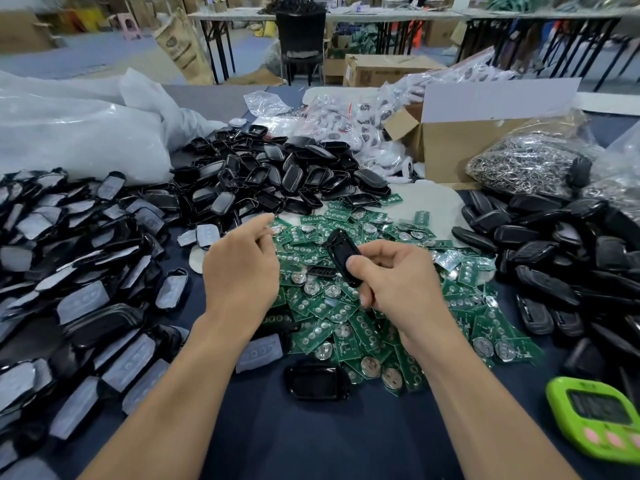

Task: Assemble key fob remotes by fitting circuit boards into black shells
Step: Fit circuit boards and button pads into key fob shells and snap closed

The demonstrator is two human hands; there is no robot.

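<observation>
- Gripped in the right hand [398, 271], thumb on top and fingers curled beneath: one black shell [342, 252], tilted, far end pointing up and away.
- Held above the middle of the circuit boards [346, 323], clear of them.
- Left hand [239, 268] beside it, over the left edge of the same heap; fingers loosely bent, nothing seen between them, tips blurred.
- Green boards spread in a loose heap at desk centre, many showing round silver cells, many overlapping.
- Behind the boards: rear pile of shells [284, 168], glossy black, jumbled.
- To the left: left pile of shells [79, 254], most with pale translucent button pads facing up.
- To the right: right pile of shells [554, 254], dark, stacked unevenly, reaching the desk edge.
- Lone shell [317, 379] flat on the desk [329, 445], just in front of the boards, between the two forearms.
- Loose translucent pad [259, 351] lying at the heap's near left corner.
- Green timer [599, 420] at near right, screen up, pink buttons along its lower edge.
- Far right: clear bag of metal rings [530, 161], next to an open cardboard box [460, 143].
- Far left: large crumpled plastic bags [76, 133].
- Dark blue cloth covering the desk.
</observation>
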